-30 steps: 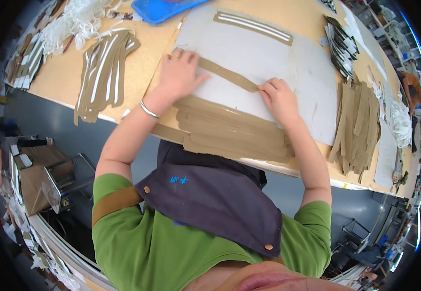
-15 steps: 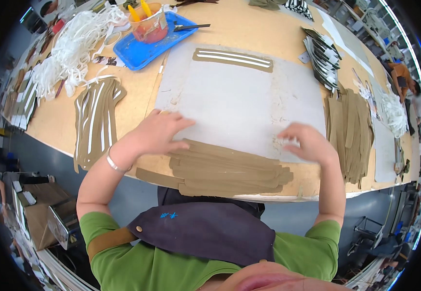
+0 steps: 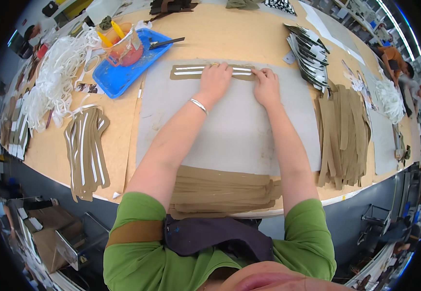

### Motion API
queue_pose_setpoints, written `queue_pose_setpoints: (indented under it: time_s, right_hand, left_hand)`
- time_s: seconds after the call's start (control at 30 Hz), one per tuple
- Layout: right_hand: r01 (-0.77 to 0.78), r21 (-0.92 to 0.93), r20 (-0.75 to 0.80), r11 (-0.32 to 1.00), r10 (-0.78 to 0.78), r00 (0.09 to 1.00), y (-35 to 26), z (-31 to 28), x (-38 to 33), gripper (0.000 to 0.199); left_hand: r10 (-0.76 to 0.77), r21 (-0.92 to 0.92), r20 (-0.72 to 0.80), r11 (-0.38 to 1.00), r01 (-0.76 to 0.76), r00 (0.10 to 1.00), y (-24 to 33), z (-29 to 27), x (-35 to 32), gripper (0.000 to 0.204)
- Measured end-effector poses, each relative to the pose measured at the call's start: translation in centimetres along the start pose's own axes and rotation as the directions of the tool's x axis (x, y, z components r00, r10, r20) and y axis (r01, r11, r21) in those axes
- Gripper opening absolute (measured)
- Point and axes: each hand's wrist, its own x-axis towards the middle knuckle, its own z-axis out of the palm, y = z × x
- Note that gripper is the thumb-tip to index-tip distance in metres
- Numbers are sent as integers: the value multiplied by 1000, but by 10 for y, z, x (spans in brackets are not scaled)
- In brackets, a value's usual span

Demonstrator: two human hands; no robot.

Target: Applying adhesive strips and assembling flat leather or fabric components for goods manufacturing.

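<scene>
Toward the far side of a grey board (image 3: 205, 131) lies a khaki fabric strip (image 3: 186, 72) with two white tapes running along it. My left hand (image 3: 216, 80) is over the strip's middle, fingers bent down onto it and covering part of the tapes. At the strip's right end, my right hand (image 3: 267, 88) pinches the edge between thumb and fingers. The fingertips of both hands are partly hidden. Below my forearms, a stack of plain khaki strips (image 3: 220, 191) lies along the table's near edge.
Taped khaki strips (image 3: 85, 150) lie left of the board, plain ones (image 3: 342, 136) to its right. A blue tray (image 3: 118, 80) holds a pinkish tub (image 3: 125, 51) with yellow handles. White tape (image 3: 60, 72) is heaped at far left; dark-and-white pieces (image 3: 308, 56) lie far right.
Both hands have moved forward from above the near strips to the taped strip and come down on it. The view has shifted as I lean in.
</scene>
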Motion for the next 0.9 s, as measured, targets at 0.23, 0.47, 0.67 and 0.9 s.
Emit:
queue_pose_setpoints:
  time_s: [0.23, 0.47, 0.67, 0.9]
  right_hand:
    - [-26, 15, -21, 1000, 27, 999, -3, 6, -3, 34]
    - [-122, 213, 14, 969, 121, 992, 14, 3, 6, 46]
    - [-263, 561, 166, 785, 205, 965, -70, -50, 3, 63]
    - [-574, 521, 758, 632, -33, 651, -112, -114, -59, 40]
  left_hand:
    - [-774, -827, 183, 212, 520, 607, -56, -26, -5, 21]
    - [-925, -974, -225, 220, -50, 306, -206, -185, -105, 16]
    - [-437, -482, -559, 863, 153, 704, -106, -218, -142, 8]
    - [144, -422, -60, 893, -156, 988, 28, -132, -173, 19]
